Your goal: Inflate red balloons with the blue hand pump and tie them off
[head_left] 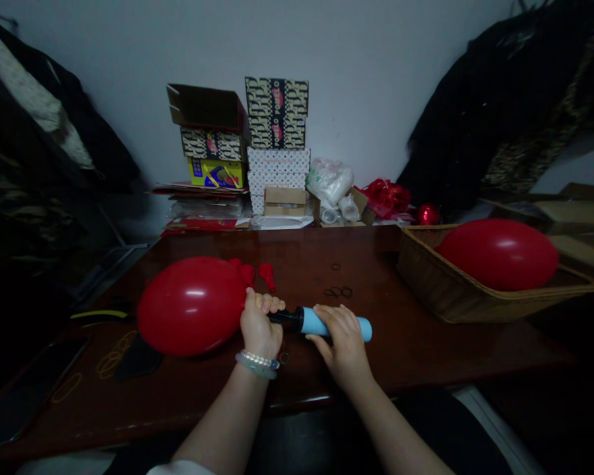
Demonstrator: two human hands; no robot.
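Observation:
A blown-up red balloon [192, 305] lies on the dark wooden table [416, 343], its neck toward the right. My left hand [260, 325] is closed around the balloon's neck where it meets the black nozzle of a light-blue hand pump [311, 321]. My right hand [343, 340] is wrapped over the pump's blue barrel. The pump lies level, just above the table. Several flat red balloons [257, 272] lie just behind my left hand.
A wicker basket [440, 285] on the right holds another inflated red balloon [497, 254]. Small black rubber bands [339, 291] lie mid-table. Stacked boxes [277, 142], plastic bags and red ribbon stand at the back wall. A dark phone [24, 402] and yellow bands lie at left.

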